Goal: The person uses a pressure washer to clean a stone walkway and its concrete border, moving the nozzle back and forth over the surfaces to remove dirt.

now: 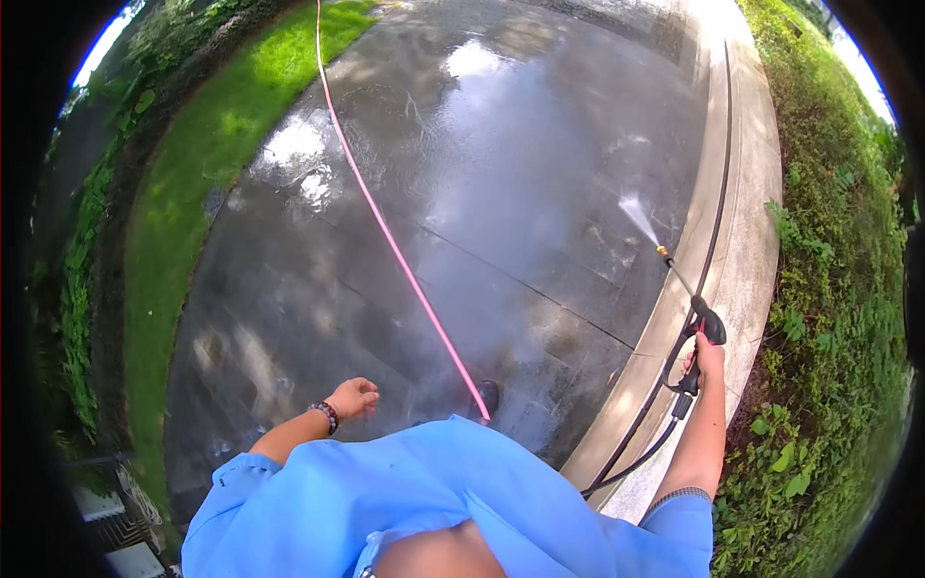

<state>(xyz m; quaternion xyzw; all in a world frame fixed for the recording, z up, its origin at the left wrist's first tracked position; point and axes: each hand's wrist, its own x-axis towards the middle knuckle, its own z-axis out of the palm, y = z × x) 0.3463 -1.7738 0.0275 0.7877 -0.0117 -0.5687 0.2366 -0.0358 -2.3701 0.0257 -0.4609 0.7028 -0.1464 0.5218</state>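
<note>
My right hand (708,359) is wrapped around the grip of a black pressure washer spray gun (712,325), out to my right. Its short metal wand (681,277) points forward and left and ends in a brass-coloured nozzle (662,251). A white fan of water (637,217) leaves the nozzle toward the wet paving (506,260). From the base of the gun, a black hose (661,441) curves back past my side. My left hand (353,398), with a beaded bracelet (327,416) at the wrist, hangs over the paving, loosely curled and holding nothing visible.
A pink hose (394,246) runs across the paving to beside my dark shoe (488,396). Along the pale concrete kerb (751,238) at right lies a stretch of black hose (725,159). Dense plants (824,347) border the kerb; a grass strip (170,238) edges the left.
</note>
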